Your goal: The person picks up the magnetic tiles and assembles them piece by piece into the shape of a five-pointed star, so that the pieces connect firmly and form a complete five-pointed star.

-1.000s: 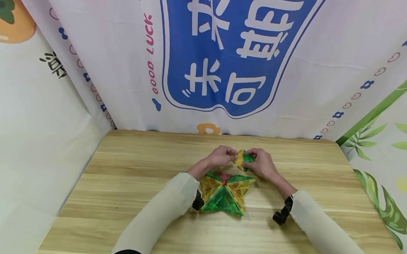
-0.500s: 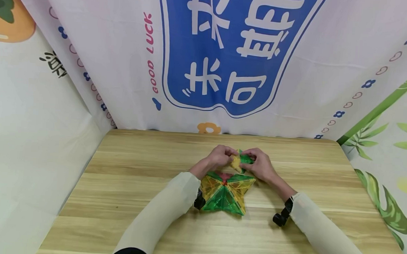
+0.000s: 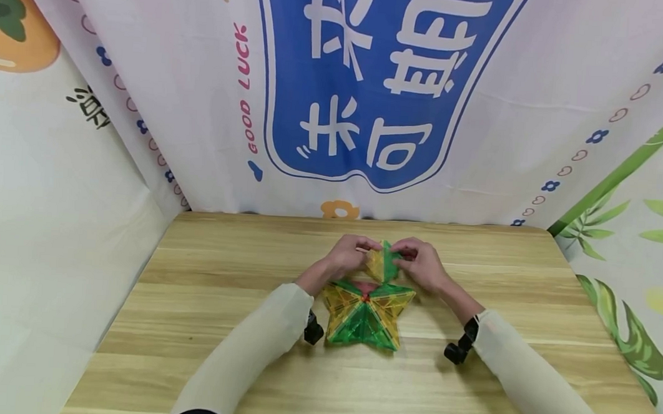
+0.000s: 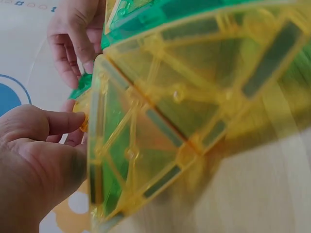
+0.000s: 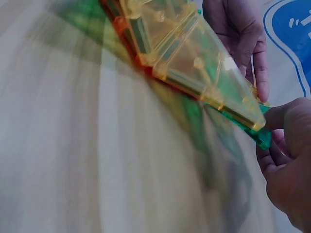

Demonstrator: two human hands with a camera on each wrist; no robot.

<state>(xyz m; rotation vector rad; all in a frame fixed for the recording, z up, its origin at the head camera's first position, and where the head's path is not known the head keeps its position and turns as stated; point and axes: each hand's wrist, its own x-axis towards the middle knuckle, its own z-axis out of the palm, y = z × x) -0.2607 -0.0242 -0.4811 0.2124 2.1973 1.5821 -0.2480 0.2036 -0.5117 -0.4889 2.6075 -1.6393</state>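
Observation:
In the head view, my left hand point(image 3: 347, 256) pinches a yellow triangular magnetic tile point(image 3: 374, 265) by its left side. My right hand point(image 3: 425, 265) holds a green magnetic tile point(image 3: 390, 264) that meets the yellow one along an upright edge. Just in front of this pair stands a star-like construction point(image 3: 363, 324) of yellow and green translucent tiles with a red part near its top middle. The left wrist view shows its yellow panels point(image 4: 175, 92) up close, covering much of the held pair. From the right wrist, the green tile point(image 5: 262, 138) shows at my right fingertips.
The wooden table point(image 3: 217, 351) reaches back to a printed cloth point(image 3: 200, 131) hanging behind it. Black wrist cameras sit on both wrists, the left camera point(image 3: 314, 328) beside the construction's left side and the right camera point(image 3: 456, 353) further off to the right.
Both hands have shifted slightly left with the yellow and green tiles, which have turned so more of the yellow face shows. The star-like construction has stayed in place.

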